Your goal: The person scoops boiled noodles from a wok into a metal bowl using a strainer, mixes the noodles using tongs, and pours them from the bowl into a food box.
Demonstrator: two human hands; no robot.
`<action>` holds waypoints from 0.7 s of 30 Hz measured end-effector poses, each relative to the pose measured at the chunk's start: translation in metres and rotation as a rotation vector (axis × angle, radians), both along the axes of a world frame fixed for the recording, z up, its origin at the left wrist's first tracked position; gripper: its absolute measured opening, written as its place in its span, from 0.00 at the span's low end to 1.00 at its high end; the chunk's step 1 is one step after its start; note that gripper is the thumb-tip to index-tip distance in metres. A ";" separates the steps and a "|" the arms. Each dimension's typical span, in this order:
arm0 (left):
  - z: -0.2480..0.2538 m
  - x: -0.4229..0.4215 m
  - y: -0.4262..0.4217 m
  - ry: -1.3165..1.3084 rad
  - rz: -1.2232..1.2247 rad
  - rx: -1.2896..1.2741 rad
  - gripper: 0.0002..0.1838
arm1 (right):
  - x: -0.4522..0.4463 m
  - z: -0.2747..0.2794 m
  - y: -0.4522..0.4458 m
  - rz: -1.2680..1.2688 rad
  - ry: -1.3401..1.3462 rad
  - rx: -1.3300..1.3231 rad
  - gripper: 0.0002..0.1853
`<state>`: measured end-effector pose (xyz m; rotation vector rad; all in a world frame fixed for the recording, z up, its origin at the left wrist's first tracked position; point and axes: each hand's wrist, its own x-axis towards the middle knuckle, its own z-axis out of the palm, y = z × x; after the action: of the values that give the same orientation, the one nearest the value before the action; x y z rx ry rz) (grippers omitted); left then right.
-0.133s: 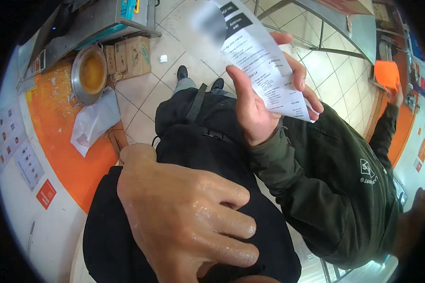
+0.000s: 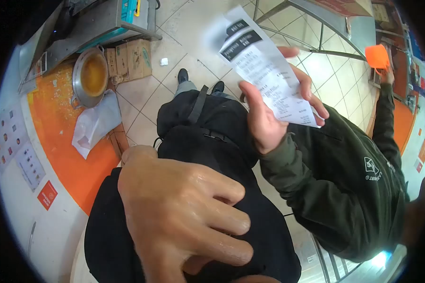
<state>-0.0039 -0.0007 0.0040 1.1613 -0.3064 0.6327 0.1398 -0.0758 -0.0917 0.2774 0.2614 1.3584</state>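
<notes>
My left hand [image 2: 179, 207] is close to the camera over my black clothing [image 2: 203, 174], its back towards me. Its fingers are curled and point right. The palm and thumb side are hidden, so whatever it may grip does not show. A sliver of skin shows at the bottom edge, and I cannot tell what it belongs to. My right hand is out of view. Beside me, a co-worker's hand [image 2: 264, 118] holds up a printed receipt [image 2: 269, 70], its sleeve dark green. That person's other hand holds an orange plastic container [image 2: 377, 56].
On the left, a large metal pan [image 2: 90, 78] with yellow-brown contents stands on an orange counter [image 2: 56, 141], beside a white plastic bag [image 2: 97, 125]. Cardboard boxes [image 2: 137, 59] stand behind it. A metal-framed table [image 2: 311, 26] is at the top right. The co-worker's jacket [image 2: 335, 188] crowds my right side.
The co-worker's hand and receipt have shifted right and slightly down. The orange container has moved left and up. My left hand keeps its curled pose, its fingertips slightly further left.
</notes>
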 end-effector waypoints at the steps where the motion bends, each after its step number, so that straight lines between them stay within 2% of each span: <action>1: -0.003 -0.007 -0.003 0.006 0.051 0.021 0.07 | 0.004 0.002 -0.008 -0.006 -0.019 -0.031 0.40; 4: -0.047 -0.024 -0.010 -0.097 0.293 0.079 0.09 | 0.036 0.000 -0.038 -0.001 0.018 -0.063 0.43; 6: -0.074 -0.029 -0.022 0.266 0.866 -0.146 0.15 | 0.054 -0.001 -0.056 -0.016 0.026 -0.127 0.47; 7: -0.097 -0.049 0.007 0.470 0.670 -0.066 0.16 | 0.062 -0.004 -0.067 -0.023 0.055 -0.120 0.47; 9: -0.182 -0.079 0.030 0.879 0.737 0.014 0.15 | 0.078 -0.017 -0.091 -0.027 0.141 -0.087 0.49; 10: -0.242 -0.094 0.033 1.012 0.745 0.012 0.14 | 0.085 -0.011 -0.099 -0.032 0.098 -0.141 0.50; 11: -0.319 -0.126 0.032 1.137 0.777 0.184 0.14 | 0.092 -0.011 -0.107 -0.038 0.064 -0.159 0.48; 12: -0.376 -0.157 0.021 1.312 0.841 0.198 0.16 | 0.097 -0.017 -0.117 -0.054 0.018 -0.177 0.46; 13: -0.434 -0.192 0.014 1.638 0.686 0.357 0.17 | 0.106 -0.024 -0.126 -0.069 -0.051 -0.196 0.43; 14: -0.440 -0.211 -0.006 1.582 0.712 0.406 0.17 | 0.114 -0.035 -0.134 -0.099 -0.134 -0.230 0.41; 15: -0.481 -0.246 -0.027 1.560 0.685 0.395 0.17 | 0.121 -0.051 -0.138 -0.124 -0.217 -0.278 0.39; 16: -0.473 -0.265 -0.049 1.606 0.701 0.151 0.16 | 0.131 -0.071 -0.142 -0.160 -0.294 -0.366 0.37; 17: -0.537 -0.309 -0.061 1.519 0.679 0.199 0.16 | 0.133 -0.099 -0.142 -0.184 -0.418 -0.470 0.35; 19: -0.534 -0.342 -0.071 1.823 0.456 0.166 0.18 | 0.130 -0.173 -0.127 -0.179 -0.653 -0.705 0.30; 21: -0.573 -0.389 -0.086 1.855 0.589 0.183 0.19 | 0.111 -0.271 -0.109 -0.080 -0.914 -0.998 0.26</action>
<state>-0.3933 -0.0870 -0.5692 1.5611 1.6070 -0.1884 0.2512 -0.1850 -0.3631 -1.1289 0.1217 1.0072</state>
